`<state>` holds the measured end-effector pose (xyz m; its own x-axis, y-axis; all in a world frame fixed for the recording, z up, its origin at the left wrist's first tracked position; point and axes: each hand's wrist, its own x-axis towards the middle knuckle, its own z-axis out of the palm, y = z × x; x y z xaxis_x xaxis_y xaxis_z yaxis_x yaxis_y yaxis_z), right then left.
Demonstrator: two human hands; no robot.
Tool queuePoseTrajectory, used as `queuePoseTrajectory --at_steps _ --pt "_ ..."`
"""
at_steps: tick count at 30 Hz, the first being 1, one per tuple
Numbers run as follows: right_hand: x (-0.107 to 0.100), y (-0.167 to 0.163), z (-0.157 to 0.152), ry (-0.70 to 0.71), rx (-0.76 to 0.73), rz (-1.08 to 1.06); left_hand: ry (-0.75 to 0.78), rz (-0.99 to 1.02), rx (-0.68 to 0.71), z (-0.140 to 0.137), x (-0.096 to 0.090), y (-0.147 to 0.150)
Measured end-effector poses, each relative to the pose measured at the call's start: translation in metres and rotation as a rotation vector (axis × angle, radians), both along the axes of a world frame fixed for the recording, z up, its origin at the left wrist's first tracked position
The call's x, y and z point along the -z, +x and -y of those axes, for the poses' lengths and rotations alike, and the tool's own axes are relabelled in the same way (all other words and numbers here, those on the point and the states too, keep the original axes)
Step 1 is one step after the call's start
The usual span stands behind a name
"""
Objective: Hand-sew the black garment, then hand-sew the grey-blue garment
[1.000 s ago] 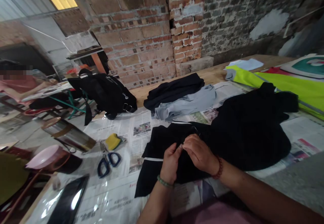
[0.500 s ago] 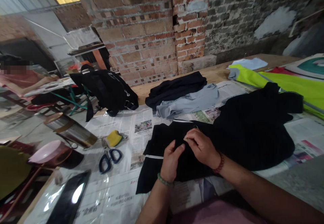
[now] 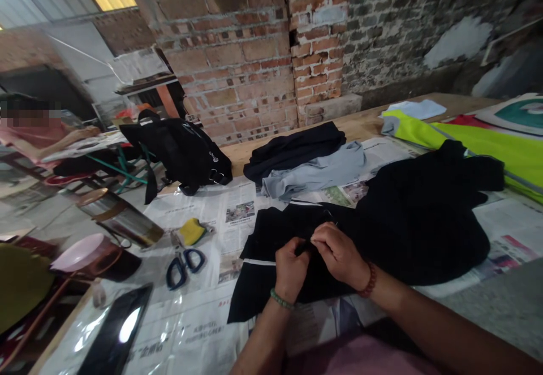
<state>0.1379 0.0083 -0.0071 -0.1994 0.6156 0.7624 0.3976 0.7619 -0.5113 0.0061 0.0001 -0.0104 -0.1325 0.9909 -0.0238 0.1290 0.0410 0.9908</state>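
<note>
Both hands have drawn nearer each other, and the left hand has curled its thumb and forefinger onto the cloth. Judging by how things lie, the work looks unfinished: both hands are busy at the black garment, spread on newspaper over the table, and no completed part can be made out. Counting from the left: one co-worker sits apart; then one pink-lidded container, one dark phone-like slab, one metal flask, one black bag, one pair of scissors lying unused and one yellow block just beyond it. Two folded cloths, one dark and one grey, lie behind the garment. The left hand pinches black fabric; the right hand has its fingertips pressed together, whatever is between them too small to tell. Rightward spreads more black cloth, whether joined or a second piece I cannot tell; then one pale cloth, one fluorescent yellow garment, one red cloth and one iron.
</note>
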Motion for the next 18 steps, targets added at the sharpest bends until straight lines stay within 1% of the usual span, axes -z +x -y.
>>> queuePoseTrajectory --at_steps 3,5,7,9,11,13,16,18 --pt "-0.004 0.001 -0.002 -0.033 0.007 -0.011 -0.016 0.008 0.052 0.001 0.001 0.000" --pt "-0.010 0.003 -0.005 -0.076 0.011 -0.030 -0.046 0.058 0.102 0.001 0.001 0.000" --pt "-0.014 0.005 -0.007 -0.138 0.013 -0.066 -0.093 0.134 0.121 0.002 0.000 0.000" --pt "-0.017 0.007 -0.009 -0.235 0.014 -0.137 -0.145 0.210 0.119 0.003 -0.002 -0.001" --pt "-0.018 0.007 -0.011 -0.398 -0.019 -0.265 -0.187 0.278 0.117 0.003 -0.003 -0.001" --pt "-0.018 0.008 -0.013 -0.602 -0.127 -0.462 -0.208 0.333 0.100 0.004 -0.005 -0.002" --pt "-0.020 0.010 -0.019 -0.909 -0.400 -0.763 -0.227 0.408 0.055 0.004 -0.006 -0.003" --pt "-0.022 0.012 -0.025 -1.065 -0.560 -0.877 -0.241 0.453 0.034 0.003 -0.006 -0.003"
